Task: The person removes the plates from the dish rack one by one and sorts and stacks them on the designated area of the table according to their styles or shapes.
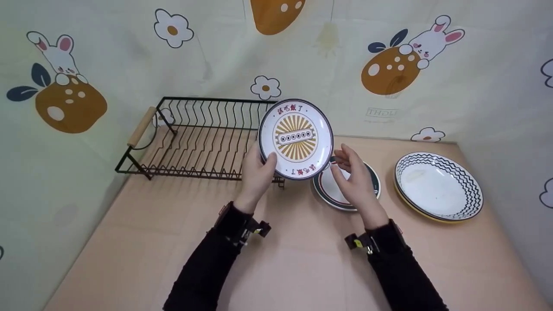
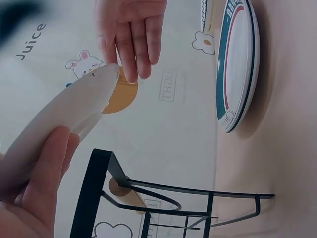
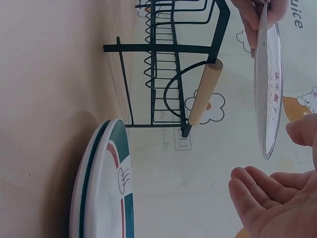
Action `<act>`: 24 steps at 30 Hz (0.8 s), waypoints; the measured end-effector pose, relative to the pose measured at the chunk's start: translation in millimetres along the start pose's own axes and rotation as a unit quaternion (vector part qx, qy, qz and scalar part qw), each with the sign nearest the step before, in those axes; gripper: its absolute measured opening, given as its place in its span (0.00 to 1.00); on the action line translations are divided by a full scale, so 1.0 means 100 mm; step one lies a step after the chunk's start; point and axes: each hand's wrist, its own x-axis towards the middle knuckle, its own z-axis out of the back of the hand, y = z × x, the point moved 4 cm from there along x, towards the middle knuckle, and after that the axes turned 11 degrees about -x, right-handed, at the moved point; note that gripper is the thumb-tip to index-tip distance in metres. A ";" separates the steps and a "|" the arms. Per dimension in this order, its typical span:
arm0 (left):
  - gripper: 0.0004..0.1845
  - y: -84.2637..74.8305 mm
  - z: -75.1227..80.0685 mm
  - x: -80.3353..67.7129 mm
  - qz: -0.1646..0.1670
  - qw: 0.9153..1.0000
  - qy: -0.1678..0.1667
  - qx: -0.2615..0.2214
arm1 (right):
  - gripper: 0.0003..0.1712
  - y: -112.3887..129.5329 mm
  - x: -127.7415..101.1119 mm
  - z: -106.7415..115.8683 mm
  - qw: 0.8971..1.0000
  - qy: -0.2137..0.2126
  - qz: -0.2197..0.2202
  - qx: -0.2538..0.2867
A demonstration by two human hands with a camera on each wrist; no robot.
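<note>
A white plate [image 1: 296, 168] with a dark rim, red characters and a golden sunburst is raised in front of me, its face tilted toward the head camera. My left hand [image 1: 257, 175] grips its left edge, thumb over the face and fingers behind. The left wrist view shows the plate's pale underside [image 2: 64, 114]. By the right edge of the plate, my right hand [image 1: 356, 183] is open, its fingers extended and holding nothing. Under that hand sits a stack of white plates [image 3: 101, 183] with green and red bands, partly hidden by it in the head view.
A black wire dish rack [image 1: 203, 175] with a wooden handle [image 1: 142, 126] stands at the back left, partly behind the raised plate. On the right lie stacked wide dishes [image 1: 432, 190] with a black zigzag border. A printed cloth [image 1: 216, 56] hangs behind the table [image 1: 302, 268].
</note>
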 end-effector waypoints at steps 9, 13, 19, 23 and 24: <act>0.26 0.03 -0.09 -0.05 -0.001 1.000 0.024 -0.008 | 0.33 0.00 0.00 -0.01 1.000 -0.006 -0.006 0.018; 0.24 0.02 -0.13 -0.07 -0.004 0.999 0.038 -0.001 | 0.33 -0.01 -0.01 0.00 0.999 -0.011 -0.021 0.034; 0.24 0.05 -0.15 -0.10 0.014 0.998 0.049 -0.029 | 0.33 -0.02 -0.03 0.00 0.998 -0.007 -0.039 0.052; 0.25 0.07 -0.16 -0.10 0.028 0.997 0.047 -0.045 | 0.32 -0.02 -0.03 0.02 0.997 -0.016 -0.044 0.061; 0.25 0.07 -0.16 -0.10 0.031 0.997 0.046 -0.046 | 0.32 -0.02 -0.03 0.02 0.997 -0.017 -0.047 0.065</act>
